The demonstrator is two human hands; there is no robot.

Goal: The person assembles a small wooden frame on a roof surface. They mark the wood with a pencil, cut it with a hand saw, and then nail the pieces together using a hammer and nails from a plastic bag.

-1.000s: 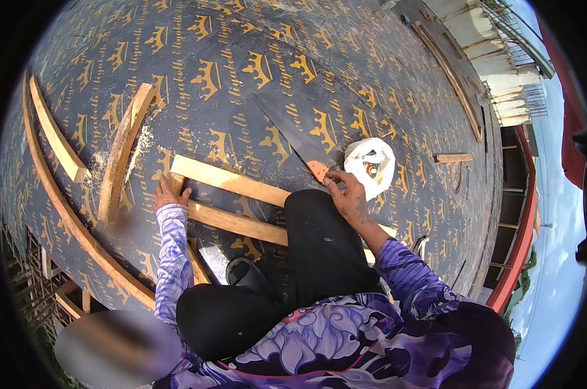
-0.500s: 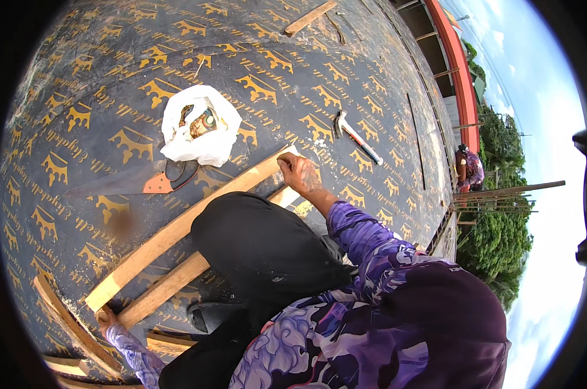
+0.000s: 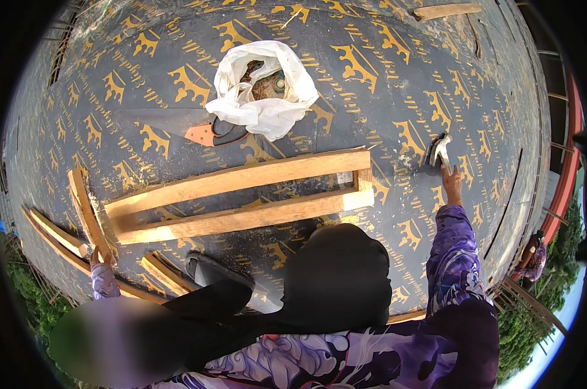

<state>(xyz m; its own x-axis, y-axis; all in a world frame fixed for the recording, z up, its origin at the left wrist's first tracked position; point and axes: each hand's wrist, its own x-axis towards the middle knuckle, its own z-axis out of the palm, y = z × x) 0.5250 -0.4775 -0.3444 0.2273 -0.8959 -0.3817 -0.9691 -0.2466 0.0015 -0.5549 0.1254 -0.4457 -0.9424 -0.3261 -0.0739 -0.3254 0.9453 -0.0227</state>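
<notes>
My left hand sits at the near end of a short wooden slat that leans against the wooden frame; my fingers touch it, but I cannot tell whether they are closed around it. The frame, two long boards joined at both ends, lies flat on the dark printed panel floor. Beyond it lies a handsaw with an orange handle, just beside a white plastic bag. My knee is bent below the frame. Far right, my right hand stretches out, fingers together at the handle of a hammer lying on the floor.
</notes>
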